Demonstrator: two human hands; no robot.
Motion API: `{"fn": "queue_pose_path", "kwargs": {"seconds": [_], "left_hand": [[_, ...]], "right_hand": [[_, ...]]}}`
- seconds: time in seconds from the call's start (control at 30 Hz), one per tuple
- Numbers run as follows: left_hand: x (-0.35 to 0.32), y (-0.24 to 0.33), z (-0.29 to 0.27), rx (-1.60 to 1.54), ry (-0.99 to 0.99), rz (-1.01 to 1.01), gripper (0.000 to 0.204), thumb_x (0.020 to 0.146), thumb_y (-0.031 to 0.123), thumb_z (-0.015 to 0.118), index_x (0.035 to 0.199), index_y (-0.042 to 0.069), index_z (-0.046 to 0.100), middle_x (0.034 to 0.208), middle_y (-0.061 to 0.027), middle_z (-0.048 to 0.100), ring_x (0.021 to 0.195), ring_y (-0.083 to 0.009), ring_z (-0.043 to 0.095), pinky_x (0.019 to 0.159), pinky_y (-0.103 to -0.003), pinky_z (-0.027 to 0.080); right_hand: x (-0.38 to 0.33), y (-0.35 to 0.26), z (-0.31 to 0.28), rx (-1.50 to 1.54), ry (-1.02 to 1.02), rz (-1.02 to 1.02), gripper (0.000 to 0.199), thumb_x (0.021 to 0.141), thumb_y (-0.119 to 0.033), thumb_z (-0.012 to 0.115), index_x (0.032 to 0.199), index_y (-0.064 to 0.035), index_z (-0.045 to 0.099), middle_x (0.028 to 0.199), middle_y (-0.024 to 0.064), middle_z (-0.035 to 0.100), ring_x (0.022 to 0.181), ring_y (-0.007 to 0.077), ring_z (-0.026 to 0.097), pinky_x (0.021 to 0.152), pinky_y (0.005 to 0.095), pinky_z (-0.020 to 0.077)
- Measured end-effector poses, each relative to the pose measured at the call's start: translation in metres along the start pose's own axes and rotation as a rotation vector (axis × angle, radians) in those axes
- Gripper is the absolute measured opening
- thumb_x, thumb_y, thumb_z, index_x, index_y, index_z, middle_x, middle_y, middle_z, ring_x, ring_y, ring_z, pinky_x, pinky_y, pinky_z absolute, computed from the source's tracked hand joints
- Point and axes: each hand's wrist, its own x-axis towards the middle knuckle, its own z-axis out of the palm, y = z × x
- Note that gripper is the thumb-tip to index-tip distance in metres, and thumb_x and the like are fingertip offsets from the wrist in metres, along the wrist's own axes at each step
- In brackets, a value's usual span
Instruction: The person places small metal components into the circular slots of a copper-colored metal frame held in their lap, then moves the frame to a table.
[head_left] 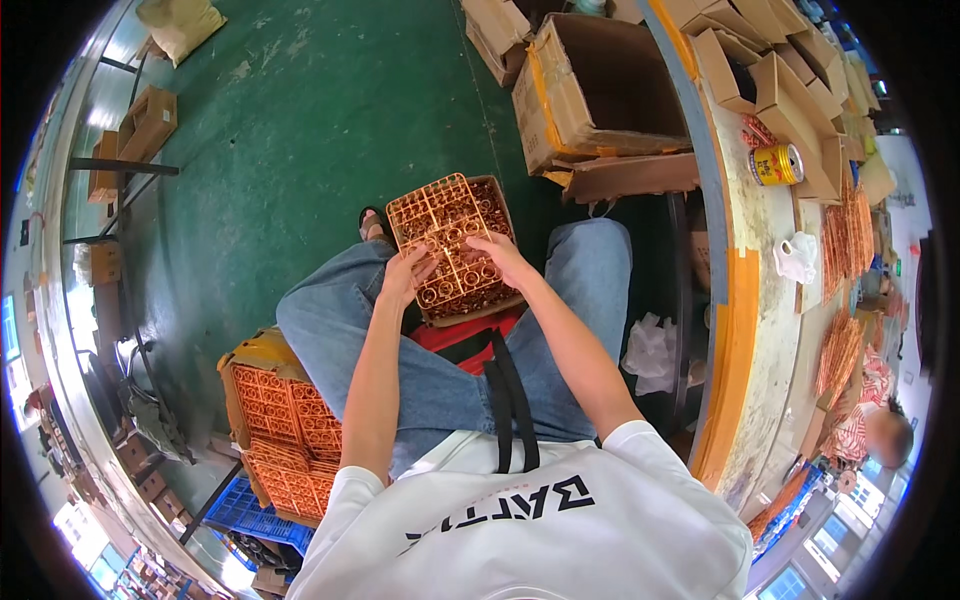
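Green workshop floor open ahead, hemmed by cardboard boxes and a curved workbench on the right, a carton of orange frames at left; over the lap, left hand and right hand both pinching an orange ring-frame above a shallow box.

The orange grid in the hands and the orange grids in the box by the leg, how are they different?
The grid frame in both hands lies alone over a small box on the lap; the stacked grids sit piled in a box on the floor. The held one looks paler. Both are orange lattices with rings.
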Motion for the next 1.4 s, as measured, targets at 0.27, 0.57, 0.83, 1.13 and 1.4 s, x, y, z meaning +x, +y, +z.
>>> {"fn": "queue_pose_path", "kwargs": {"seconds": [0.27,0.57,0.83,1.13,1.4], "left_hand": [[0.004,-0.015,0.006,0.468,0.149,0.180,0.020,0.079,0.008,0.066,0.094,-0.001,0.057,0.094,-0.0092,0.061,0.078,-0.0179,0.061,0.061,-0.030,0.055],[-0.004,-0.005,0.014,0.185,-0.019,-0.201,0.023,0.080,0.021,0.065,0.096,0.008,0.054,0.088,-0.0021,0.051,0.079,-0.0153,0.051,0.074,-0.037,0.055],[-0.016,-0.002,0.024,0.425,0.072,0.015,0.034,0.076,0.016,0.071,0.104,0.006,0.055,0.106,-0.0084,0.057,0.096,-0.0200,0.057,0.076,-0.037,0.055],[0.006,-0.022,0.013,0.398,0.068,0.009,0.022,0.084,0.005,0.059,0.105,0.002,0.053,0.102,-0.0116,0.062,0.088,-0.0227,0.064,0.070,-0.032,0.055],[0.015,-0.020,0.001,0.377,0.064,-0.091,0.031,0.084,0.006,0.053,0.114,0.003,0.050,0.103,-0.0117,0.055,0.091,-0.0255,0.060,0.076,-0.033,0.054]], "right_hand": [[0.009,0.006,-0.012,-0.008,-0.038,-0.079,0.020,0.077,-0.002,0.066,0.095,0.0020,0.059,0.086,0.0081,0.062,0.076,0.0169,0.063,0.067,0.0284,0.0535],[0.021,0.032,-0.014,-0.746,0.490,-0.318,0.032,0.071,-0.013,0.068,0.093,0.0023,0.051,0.080,0.0095,0.058,0.071,0.0218,0.056,0.065,0.0349,0.0450],[0.022,0.018,-0.024,0.061,0.000,0.058,0.012,0.084,-0.005,0.052,0.095,-0.0029,0.055,0.087,0.0056,0.059,0.076,0.0143,0.058,0.066,0.0290,0.0499],[0.014,0.030,-0.027,-0.348,0.161,-0.184,0.016,0.068,-0.009,0.075,0.079,0.0000,0.069,0.073,0.0062,0.066,0.064,0.0127,0.060,0.056,0.0280,0.0495],[0.003,0.024,-0.016,0.132,-0.032,0.034,0.023,0.073,-0.002,0.068,0.095,0.0007,0.063,0.082,0.0126,0.065,0.069,0.0191,0.064,0.059,0.0308,0.0573]]}}
